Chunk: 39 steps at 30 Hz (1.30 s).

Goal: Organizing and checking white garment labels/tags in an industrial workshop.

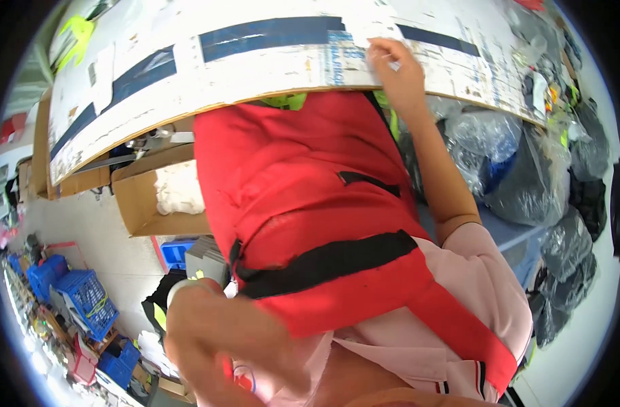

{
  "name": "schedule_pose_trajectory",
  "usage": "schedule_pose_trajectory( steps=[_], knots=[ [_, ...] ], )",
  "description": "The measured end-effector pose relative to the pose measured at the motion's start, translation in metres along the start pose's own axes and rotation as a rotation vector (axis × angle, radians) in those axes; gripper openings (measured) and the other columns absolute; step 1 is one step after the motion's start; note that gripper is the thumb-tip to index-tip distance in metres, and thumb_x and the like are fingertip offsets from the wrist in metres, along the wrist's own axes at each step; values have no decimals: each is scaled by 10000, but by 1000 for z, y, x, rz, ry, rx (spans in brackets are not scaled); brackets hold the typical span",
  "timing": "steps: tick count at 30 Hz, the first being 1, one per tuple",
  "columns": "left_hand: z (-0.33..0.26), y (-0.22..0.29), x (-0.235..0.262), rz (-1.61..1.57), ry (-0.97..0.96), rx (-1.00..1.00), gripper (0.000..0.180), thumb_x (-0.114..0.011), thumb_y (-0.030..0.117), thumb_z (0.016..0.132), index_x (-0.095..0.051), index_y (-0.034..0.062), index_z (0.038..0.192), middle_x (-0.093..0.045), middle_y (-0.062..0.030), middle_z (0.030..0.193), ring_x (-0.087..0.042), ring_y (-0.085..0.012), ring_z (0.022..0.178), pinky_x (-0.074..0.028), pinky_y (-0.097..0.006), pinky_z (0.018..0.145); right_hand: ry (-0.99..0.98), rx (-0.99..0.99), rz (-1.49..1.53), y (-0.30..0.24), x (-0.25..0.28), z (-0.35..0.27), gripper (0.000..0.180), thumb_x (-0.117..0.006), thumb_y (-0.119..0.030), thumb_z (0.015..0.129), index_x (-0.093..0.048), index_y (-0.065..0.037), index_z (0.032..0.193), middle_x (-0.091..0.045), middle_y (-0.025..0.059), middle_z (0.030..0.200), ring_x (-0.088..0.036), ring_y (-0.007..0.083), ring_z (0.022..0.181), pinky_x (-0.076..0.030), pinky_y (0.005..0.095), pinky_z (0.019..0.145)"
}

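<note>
My right hand [399, 73] rests on the near edge of a white worktable [269, 73]. Its fingers are loosely curled and apart, with a small gap between them, and I see nothing held there. Beside it, a strip of printed blue-and-white tape [344, 61] is stuck on the tabletop. My left hand [225, 332] is raised close to my chest at the lower left, smeared by motion, so its fingers cannot be read. A red apron [303, 156] with a black band covers my front.
Dark tape strips [269, 37] run along the scuffed tabletop. Left below it stands an open cardboard box [137, 197] with white material inside. Blue crates [89, 302] stand on the floor farther left. Filled plastic bags [527, 183] crowd the right side. Yellow-green fabric [76, 37] lies at the far left.
</note>
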State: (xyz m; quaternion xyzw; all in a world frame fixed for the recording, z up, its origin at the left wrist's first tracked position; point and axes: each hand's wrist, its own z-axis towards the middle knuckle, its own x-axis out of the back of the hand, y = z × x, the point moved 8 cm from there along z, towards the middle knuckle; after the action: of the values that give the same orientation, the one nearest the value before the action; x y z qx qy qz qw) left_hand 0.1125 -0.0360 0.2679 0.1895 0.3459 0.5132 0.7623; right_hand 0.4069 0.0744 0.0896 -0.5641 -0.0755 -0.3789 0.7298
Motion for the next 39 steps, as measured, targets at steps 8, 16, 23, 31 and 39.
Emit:
schedule_pose_trajectory(
  steps=[8, 16, 23, 31, 39],
  knots=[
    [-1, 45, -5, 131, 219, -63, 252, -642, 91, 851, -651, 57, 1101, -655, -215, 848, -592, -208, 549, -466, -267, 451, -486, 433, 110, -138, -181, -28, 289, -644, -190, 829, -618, -56, 1084, -607, 111, 1118, -542, 279, 1064, -437, 380, 928],
    [-39, 76, -1, 226, 322, -197, 379, -711, 98, 824, -654, 219, 1179, -663, -187, 847, -579, -195, 539, -474, -252, 471, -618, 634, -259, -154, -265, -11, 354, -662, -221, 797, -625, -39, 1098, -603, 106, 1196, -537, 274, 1107, -442, 354, 933],
    [-67, 59, 24, 16, 17, -111, 154, -675, 61, 841, -633, -12, 969, -651, -236, 962, -633, -266, 651, -528, -340, 546, -581, 639, -162, -147, -257, 6, 206, -571, -236, 863, -668, -63, 921, -670, 81, 978, -605, 272, 948, -483, 366, 811],
    [-233, -21, 158, 132, 1603, 182, 325, -521, 260, 970, -620, -37, 1058, -650, -85, 837, -613, -153, 695, -508, -272, 638, -526, 719, 62, -197, -203, -31, 95, -587, -168, 840, -653, -102, 857, -654, 41, 870, -608, 243, 828, -491, 346, 719],
    [-239, -30, 170, 259, 1634, 166, 202, -610, 129, 918, -666, -21, 1041, -688, -51, 894, -619, -76, 759, -494, -217, 692, -817, 378, 382, -181, -180, -78, 138, -659, -191, 843, -656, -76, 919, -645, 19, 833, -608, 157, 744, -484, 285, 671]
  ],
)
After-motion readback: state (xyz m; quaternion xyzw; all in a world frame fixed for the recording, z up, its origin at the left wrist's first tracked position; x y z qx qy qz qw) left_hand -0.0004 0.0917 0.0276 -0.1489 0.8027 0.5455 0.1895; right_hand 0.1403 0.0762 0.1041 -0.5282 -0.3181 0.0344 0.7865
